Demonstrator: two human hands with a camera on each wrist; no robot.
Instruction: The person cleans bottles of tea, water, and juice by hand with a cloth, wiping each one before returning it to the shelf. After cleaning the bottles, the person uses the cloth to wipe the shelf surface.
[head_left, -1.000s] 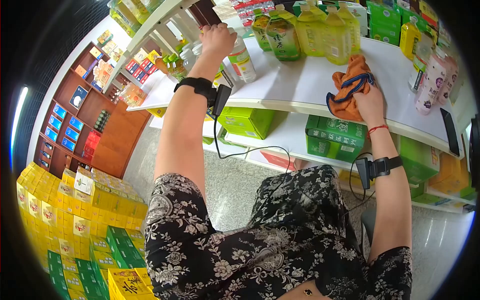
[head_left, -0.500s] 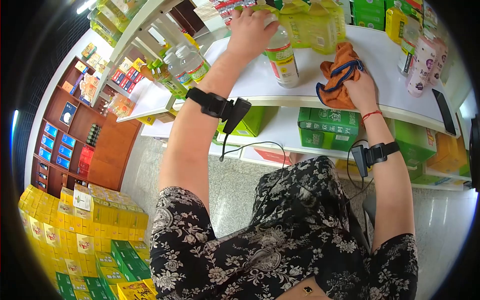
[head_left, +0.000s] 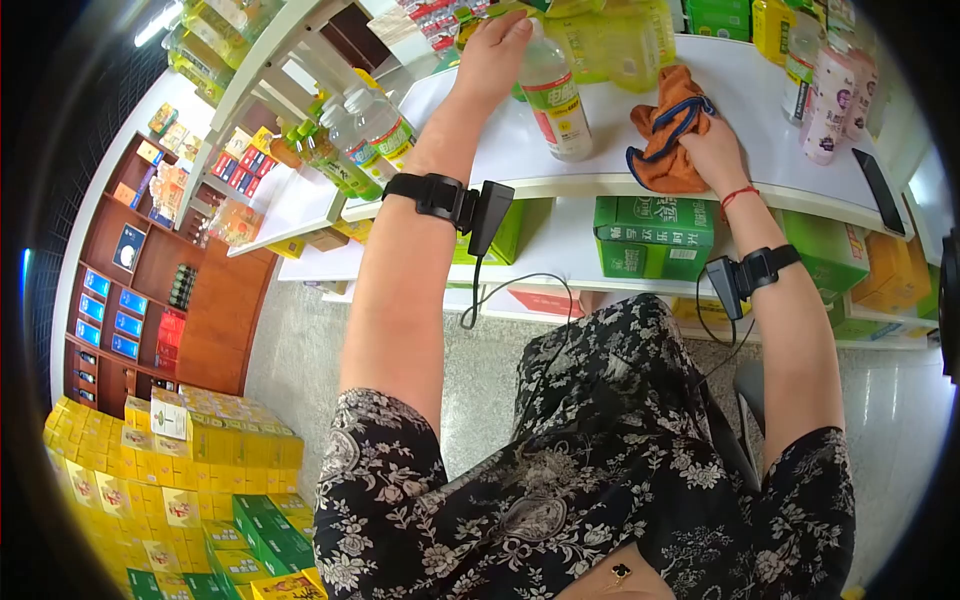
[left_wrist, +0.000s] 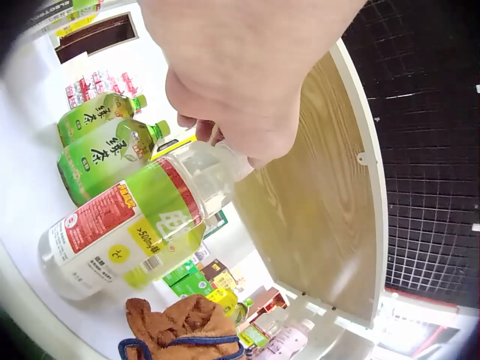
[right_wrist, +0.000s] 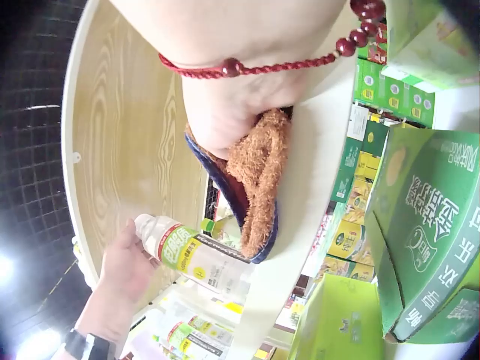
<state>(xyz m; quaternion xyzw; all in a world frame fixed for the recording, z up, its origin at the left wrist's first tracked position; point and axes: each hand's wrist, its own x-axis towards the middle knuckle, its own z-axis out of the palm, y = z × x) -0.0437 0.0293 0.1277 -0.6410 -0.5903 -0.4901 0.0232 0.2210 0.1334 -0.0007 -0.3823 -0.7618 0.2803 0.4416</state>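
Pinching the bottle (head_left: 556, 108) at its cap, left hand (head_left: 492, 62) curled, one o'clock on white surface (head_left: 607, 130); likely smooth, flexible, best held by neck; right hand (head_left: 717, 155) closed on soft orange cloth (head_left: 668, 165), two o'clock.

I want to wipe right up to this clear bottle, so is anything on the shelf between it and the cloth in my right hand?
Nothing visible stands between the orange cloth in your right hand and the clear bottle in your left hand. The yellow-green bottles are farther back.
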